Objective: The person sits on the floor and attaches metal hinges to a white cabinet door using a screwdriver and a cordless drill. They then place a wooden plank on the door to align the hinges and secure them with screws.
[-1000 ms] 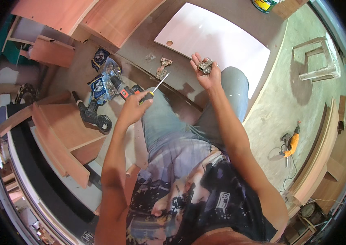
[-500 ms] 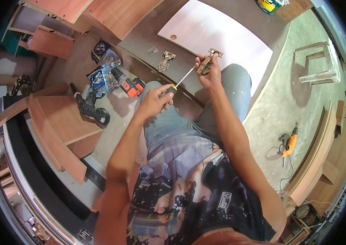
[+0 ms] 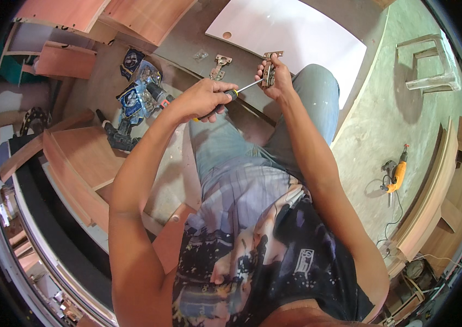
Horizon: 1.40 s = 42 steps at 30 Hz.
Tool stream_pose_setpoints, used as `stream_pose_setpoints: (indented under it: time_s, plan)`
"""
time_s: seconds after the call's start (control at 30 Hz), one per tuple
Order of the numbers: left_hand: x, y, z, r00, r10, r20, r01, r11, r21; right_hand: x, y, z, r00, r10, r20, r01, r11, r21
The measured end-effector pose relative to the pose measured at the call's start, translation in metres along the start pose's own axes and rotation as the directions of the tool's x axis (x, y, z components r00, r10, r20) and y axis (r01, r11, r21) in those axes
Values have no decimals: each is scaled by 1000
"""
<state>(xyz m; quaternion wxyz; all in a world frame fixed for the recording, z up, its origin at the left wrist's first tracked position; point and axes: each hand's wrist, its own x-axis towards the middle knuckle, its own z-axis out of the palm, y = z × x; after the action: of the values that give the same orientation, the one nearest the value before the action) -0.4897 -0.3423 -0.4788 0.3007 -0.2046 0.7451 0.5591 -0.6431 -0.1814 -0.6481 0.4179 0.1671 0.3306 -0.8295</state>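
Note:
My left hand (image 3: 206, 97) is wrapped round the black and yellow handle of a screwdriver (image 3: 250, 86). The screwdriver's shaft slants up to the right, and its tip meets a metal cabinet hinge (image 3: 269, 72). That hinge is pinched in the fingers of my right hand (image 3: 279, 83), above my knees. A second hinge (image 3: 220, 66) lies on the board just beyond my left hand, beside a small clear bag (image 3: 201, 55). Beyond my right hand lies a white panel (image 3: 301, 38) with a round hole near its left corner.
A cordless drill (image 3: 158, 94), partly behind my left forearm, lies by blue packets (image 3: 130, 103). Another black power tool (image 3: 117, 136) rests further left. Wooden cabinet pieces (image 3: 81, 158) stand at left. On the right are a yellow corded drill (image 3: 398, 173) and a small stool (image 3: 432, 82).
My left hand has moved up and right, bringing the screwdriver tip from beside the hinge onto it. The hinge has been turned more upright in my right hand. The view has shifted slightly.

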Motion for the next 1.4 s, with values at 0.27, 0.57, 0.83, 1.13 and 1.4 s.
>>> stream_pose_setpoints:
  time_s: [0.27,0.57,0.83,1.13,1.4]
  plan:
    - [3,12,-12,999,-26,40,25,999,23,-6,-4,5,999,34,39,-31,997,-65]
    - [6,32,-16,993,-94,78,83,988,131,-3,-5,-1,997,52,64,-43,990,-134]
    - [32,44,-45,859,-364,360,467,844,-262,-9,1,4,970,71,232,-31,985,-172]
    - [56,77,-42,827,-461,321,465,883,72,-2,-1,-10,954,152,260,-140,988,-64]
    - [46,95,-24,925,-351,141,283,889,360,-6,-4,-8,956,143,256,-137,990,-43]
